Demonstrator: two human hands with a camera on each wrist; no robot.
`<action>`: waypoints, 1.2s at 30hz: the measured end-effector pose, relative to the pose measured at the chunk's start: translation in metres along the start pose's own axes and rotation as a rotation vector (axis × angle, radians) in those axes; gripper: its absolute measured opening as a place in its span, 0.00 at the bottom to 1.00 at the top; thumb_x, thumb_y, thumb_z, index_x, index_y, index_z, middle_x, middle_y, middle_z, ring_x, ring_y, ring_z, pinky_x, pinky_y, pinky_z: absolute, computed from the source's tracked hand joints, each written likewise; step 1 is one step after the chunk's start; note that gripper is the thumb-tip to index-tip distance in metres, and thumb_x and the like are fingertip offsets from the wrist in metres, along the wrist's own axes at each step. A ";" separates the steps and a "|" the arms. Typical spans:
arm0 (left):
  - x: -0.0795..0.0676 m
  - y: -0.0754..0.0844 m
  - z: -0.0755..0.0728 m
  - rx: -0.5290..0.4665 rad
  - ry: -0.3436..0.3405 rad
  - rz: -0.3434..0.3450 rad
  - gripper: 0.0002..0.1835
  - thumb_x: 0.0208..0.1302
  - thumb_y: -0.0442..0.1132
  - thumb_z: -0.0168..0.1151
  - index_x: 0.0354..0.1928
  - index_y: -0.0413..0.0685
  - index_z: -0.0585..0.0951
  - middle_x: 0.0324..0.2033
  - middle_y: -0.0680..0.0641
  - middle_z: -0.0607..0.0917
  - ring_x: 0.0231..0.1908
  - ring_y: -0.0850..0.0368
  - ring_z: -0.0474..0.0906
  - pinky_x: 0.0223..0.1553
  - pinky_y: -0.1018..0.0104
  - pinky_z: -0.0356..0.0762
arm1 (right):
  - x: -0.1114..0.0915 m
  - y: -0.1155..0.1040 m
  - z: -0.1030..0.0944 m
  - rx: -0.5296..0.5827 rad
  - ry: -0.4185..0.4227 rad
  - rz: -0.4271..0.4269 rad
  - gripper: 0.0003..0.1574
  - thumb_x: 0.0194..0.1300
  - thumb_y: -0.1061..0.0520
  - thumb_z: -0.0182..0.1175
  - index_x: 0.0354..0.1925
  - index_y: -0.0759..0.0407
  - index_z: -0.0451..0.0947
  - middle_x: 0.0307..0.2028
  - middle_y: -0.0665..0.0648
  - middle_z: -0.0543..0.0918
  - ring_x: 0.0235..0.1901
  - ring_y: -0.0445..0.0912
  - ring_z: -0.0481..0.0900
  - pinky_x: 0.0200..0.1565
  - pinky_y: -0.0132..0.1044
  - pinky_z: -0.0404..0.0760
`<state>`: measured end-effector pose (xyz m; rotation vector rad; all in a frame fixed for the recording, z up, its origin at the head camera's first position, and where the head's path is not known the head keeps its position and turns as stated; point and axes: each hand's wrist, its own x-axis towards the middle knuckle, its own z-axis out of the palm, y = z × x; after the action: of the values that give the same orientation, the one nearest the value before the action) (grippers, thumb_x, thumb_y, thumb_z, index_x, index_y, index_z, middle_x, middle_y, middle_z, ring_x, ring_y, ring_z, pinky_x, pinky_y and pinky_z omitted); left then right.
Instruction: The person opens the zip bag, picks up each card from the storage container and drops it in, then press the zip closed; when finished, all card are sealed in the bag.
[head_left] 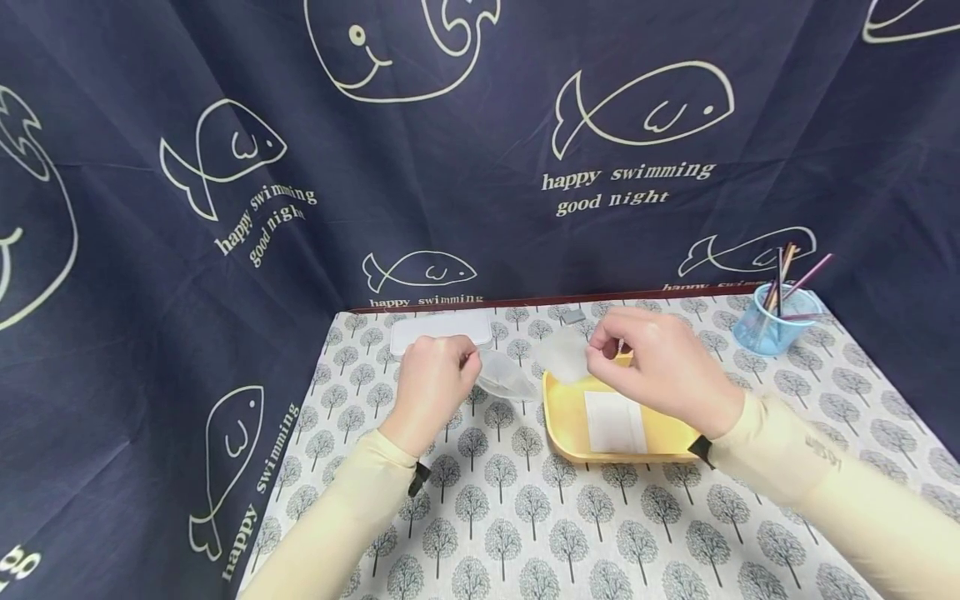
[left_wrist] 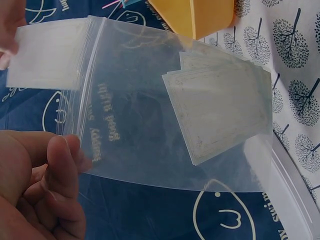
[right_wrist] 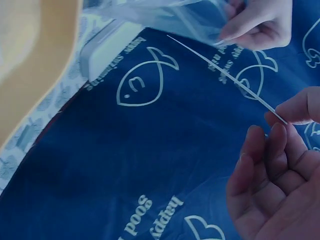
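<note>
My left hand point(head_left: 435, 375) pinches a clear zip bag point(left_wrist: 135, 140) at its mouth end. Inside the bag lie several pale cards point(left_wrist: 220, 110), fanned over one another. Between thumb and fingers, my right hand point(head_left: 660, 362) pinches a thin white card point(left_wrist: 47, 52) by its edge. That card appears edge-on in the right wrist view. Seen from the left wrist, it overlaps the bag's mouth, but I cannot tell whether its end is inside. Below my right hand, a yellow tray point(head_left: 566, 417) stands with a white packet or card stack point(head_left: 615, 421) in it.
A flat white case point(head_left: 442, 327) lies at the back, behind my left hand. Near it is a small grey object point(head_left: 573, 317). A blue cup point(head_left: 772, 329) with pens and sticks stands at the back right. Dark fish-print curtain point(head_left: 450, 200) surrounds the tree-patterned tablecloth point(head_left: 517, 500).
</note>
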<state>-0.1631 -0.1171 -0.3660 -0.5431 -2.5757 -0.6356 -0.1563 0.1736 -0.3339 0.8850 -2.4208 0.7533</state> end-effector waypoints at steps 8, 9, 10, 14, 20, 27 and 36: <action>0.002 0.003 0.000 -0.010 0.004 -0.002 0.09 0.61 0.29 0.65 0.24 0.47 0.87 0.16 0.53 0.83 0.15 0.63 0.72 0.18 0.69 0.70 | 0.006 -0.017 0.009 0.133 0.084 -0.112 0.11 0.53 0.63 0.61 0.28 0.44 0.78 0.28 0.38 0.78 0.29 0.36 0.76 0.33 0.27 0.74; 0.002 0.003 0.000 -0.012 0.003 -0.001 0.09 0.61 0.29 0.65 0.24 0.47 0.87 0.16 0.53 0.83 0.15 0.64 0.71 0.18 0.69 0.70 | 0.006 -0.019 0.011 0.147 0.090 -0.118 0.11 0.53 0.63 0.60 0.29 0.45 0.78 0.28 0.38 0.78 0.30 0.37 0.76 0.34 0.28 0.74; 0.002 0.003 0.001 -0.011 0.002 -0.002 0.09 0.61 0.30 0.65 0.24 0.47 0.87 0.16 0.53 0.83 0.14 0.64 0.71 0.17 0.70 0.69 | 0.007 -0.021 0.013 0.151 0.092 -0.120 0.11 0.53 0.63 0.60 0.29 0.45 0.79 0.29 0.38 0.78 0.30 0.37 0.76 0.34 0.29 0.75; 0.002 0.003 0.002 -0.011 -0.001 -0.005 0.09 0.62 0.30 0.65 0.25 0.47 0.87 0.16 0.53 0.83 0.14 0.64 0.70 0.17 0.70 0.68 | 0.006 -0.023 0.023 0.145 0.067 -0.109 0.11 0.54 0.63 0.60 0.30 0.45 0.78 0.29 0.39 0.78 0.30 0.36 0.76 0.34 0.31 0.77; 0.002 0.005 0.001 -0.012 -0.006 -0.006 0.09 0.62 0.30 0.65 0.25 0.46 0.87 0.16 0.53 0.83 0.14 0.65 0.70 0.16 0.71 0.67 | 0.000 -0.021 0.042 0.099 0.023 -0.081 0.09 0.54 0.61 0.61 0.29 0.45 0.78 0.28 0.39 0.78 0.29 0.36 0.77 0.32 0.33 0.79; 0.001 0.006 0.002 0.002 0.001 0.004 0.08 0.61 0.30 0.66 0.26 0.46 0.88 0.17 0.53 0.85 0.14 0.64 0.71 0.18 0.70 0.70 | -0.003 -0.019 0.058 0.076 -0.060 -0.024 0.06 0.58 0.59 0.62 0.30 0.46 0.80 0.30 0.41 0.79 0.29 0.39 0.77 0.33 0.34 0.79; -0.001 0.005 0.005 0.012 0.012 0.015 0.06 0.62 0.32 0.68 0.29 0.47 0.89 0.21 0.51 0.88 0.17 0.60 0.79 0.20 0.67 0.76 | -0.004 -0.016 0.076 0.023 -0.155 -0.006 0.02 0.63 0.57 0.69 0.33 0.50 0.86 0.40 0.49 0.80 0.38 0.43 0.77 0.41 0.40 0.81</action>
<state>-0.1619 -0.1107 -0.3684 -0.5527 -2.5604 -0.6164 -0.1597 0.1176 -0.3881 0.9928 -2.5469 0.7366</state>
